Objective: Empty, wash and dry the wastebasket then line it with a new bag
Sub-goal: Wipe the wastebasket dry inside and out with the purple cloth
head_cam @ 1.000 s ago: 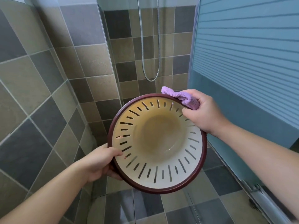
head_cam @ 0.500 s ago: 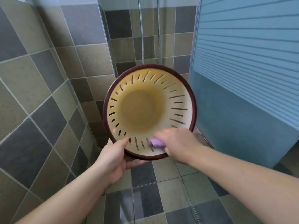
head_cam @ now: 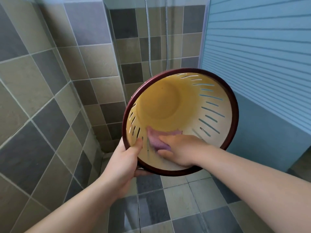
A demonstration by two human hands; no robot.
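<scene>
Head view, single frame. Wastebasket (head_cam: 176, 105) held in mid-air above the tiled floor (head_cam: 185, 207), tipped so its open mouth faces the camera. Dark red rim, cream-yellow interior, slots cut through the side wall; round bottom visible inside, up and left of centre.

Left hand (head_cam: 124, 162) grips the rim at the lower left: thumb curled over the edge onto the inner wall, remaining fingers wrapped under and behind, only their tips showing below the rim.

Right hand (head_cam: 180, 152) reaches in over the lower rim. It presses a purple cloth (head_cam: 158, 142) against the lower inner wall; fingers lie over the cloth, thumb alongside and below it. Whether the fingers curl round the cloth or lie flat on it cannot be told; this area is motion-blurred.

Surroundings: grey and beige tiled wall (head_cam: 42, 98) to the left and behind, metal shower hose (head_cam: 149, 47) hanging in the corner, blue ribbed panel (head_cam: 260, 56) to the right.
</scene>
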